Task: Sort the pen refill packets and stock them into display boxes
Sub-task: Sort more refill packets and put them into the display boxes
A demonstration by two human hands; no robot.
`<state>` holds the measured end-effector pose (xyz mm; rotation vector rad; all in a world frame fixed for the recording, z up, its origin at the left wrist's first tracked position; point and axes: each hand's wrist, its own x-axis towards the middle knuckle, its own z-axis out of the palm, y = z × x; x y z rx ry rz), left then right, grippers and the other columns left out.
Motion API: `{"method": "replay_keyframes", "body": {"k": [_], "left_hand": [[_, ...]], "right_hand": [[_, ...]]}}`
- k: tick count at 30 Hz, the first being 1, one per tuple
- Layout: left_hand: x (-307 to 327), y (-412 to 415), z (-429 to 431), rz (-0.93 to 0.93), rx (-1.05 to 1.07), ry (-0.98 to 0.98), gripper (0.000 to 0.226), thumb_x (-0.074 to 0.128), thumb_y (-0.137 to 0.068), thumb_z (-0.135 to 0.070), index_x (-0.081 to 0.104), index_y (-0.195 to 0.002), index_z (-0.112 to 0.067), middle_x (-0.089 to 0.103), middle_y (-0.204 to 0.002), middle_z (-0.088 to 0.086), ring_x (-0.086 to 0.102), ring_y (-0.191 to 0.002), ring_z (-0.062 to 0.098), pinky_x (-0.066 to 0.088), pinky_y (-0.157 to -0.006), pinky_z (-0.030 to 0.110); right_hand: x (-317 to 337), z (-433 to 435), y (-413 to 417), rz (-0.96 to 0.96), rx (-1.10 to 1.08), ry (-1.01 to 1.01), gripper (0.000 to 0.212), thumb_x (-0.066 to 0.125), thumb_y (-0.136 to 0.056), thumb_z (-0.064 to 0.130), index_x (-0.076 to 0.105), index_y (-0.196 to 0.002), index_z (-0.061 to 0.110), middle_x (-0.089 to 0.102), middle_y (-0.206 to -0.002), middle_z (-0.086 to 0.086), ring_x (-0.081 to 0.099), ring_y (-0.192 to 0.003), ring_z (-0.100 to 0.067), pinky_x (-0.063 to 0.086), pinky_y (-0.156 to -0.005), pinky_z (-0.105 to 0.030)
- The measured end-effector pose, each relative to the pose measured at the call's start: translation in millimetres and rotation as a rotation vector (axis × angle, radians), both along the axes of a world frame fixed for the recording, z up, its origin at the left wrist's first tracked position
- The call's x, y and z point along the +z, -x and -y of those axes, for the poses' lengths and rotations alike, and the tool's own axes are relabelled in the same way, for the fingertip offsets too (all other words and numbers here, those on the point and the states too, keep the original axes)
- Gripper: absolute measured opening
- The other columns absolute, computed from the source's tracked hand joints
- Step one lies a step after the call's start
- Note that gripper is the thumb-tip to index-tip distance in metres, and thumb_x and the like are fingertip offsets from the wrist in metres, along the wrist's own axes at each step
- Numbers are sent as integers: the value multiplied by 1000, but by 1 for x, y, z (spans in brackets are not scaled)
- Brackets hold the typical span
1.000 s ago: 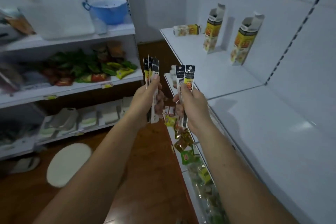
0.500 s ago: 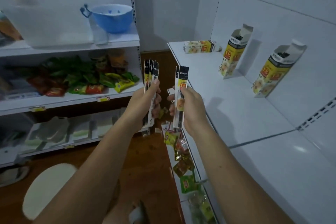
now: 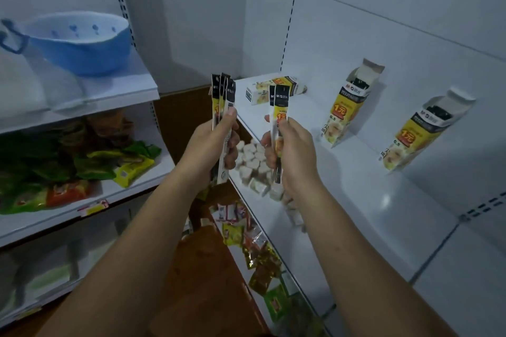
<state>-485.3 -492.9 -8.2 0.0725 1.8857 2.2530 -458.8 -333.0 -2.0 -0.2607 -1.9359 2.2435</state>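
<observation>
My left hand (image 3: 210,145) grips a fan of several long pen refill packets (image 3: 223,96), black at the top with yellow labels, held upright. My right hand (image 3: 293,150) pinches two more refill packets (image 3: 278,102) upright beside them, a short gap apart. On the white shelf (image 3: 356,189) to the right stand two open yellow display boxes, a nearer one (image 3: 413,134) and a farther one (image 3: 346,107), both leaning on the back wall with dark packets inside. A third box (image 3: 273,89) lies flat at the shelf's far end.
Small wrapped sweets (image 3: 253,164) pile on the lower right shelf, with snack packets (image 3: 260,254) below them. On the left shelving sit a blue basin (image 3: 79,44) and green and orange snack bags (image 3: 82,167). Brown floor runs between the shelves.
The view has turned right and up, so the display boxes sit closer to centre. Both hands keep their packets and have risen slightly toward the shelf.
</observation>
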Motion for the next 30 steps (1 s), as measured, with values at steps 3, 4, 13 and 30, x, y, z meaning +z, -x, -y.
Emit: {"method": "replay_keyframes", "body": {"k": [3, 4, 13, 30], "left_hand": [[-4, 33, -16, -30, -81, 16, 37, 56, -105, -51, 54, -94, -15, 48, -64, -1, 39, -48, 17, 36, -49, 29], [-5, 44, -24, -47, -104, 22, 35, 57, -106, -47, 54, -94, -15, 49, -65, -1, 39, -48, 18, 36, -49, 29], [-5, 132, -99, -256, -243, 216, 18, 76, -96, -22, 67, -106, -11, 57, -61, 4, 51, -52, 24, 49, -56, 38], [9, 215, -203, -373, -799, 193, 53, 88, -85, -19, 66, -133, -23, 78, -107, -12, 61, -56, 5, 50, -53, 28]], "right_hand": [[1, -13, 21, -19, -77, 2, 24, 41, -107, 18, 64, -104, 9, 60, -69, -6, 32, -46, -14, 21, -48, -27], [3, -20, 27, -33, -103, -6, 22, 42, -107, 17, 63, -102, 12, 59, -69, -5, 31, -46, -14, 21, -47, -27], [49, -98, 56, -272, -469, -180, 20, 49, -109, 14, 69, -108, 14, 71, -84, 3, 69, -72, -14, 56, -65, -27], [85, -141, 85, -378, -951, -521, 13, 62, -103, 8, 71, -110, 2, 76, -91, -12, 76, -85, -24, 64, -77, -33]]}}
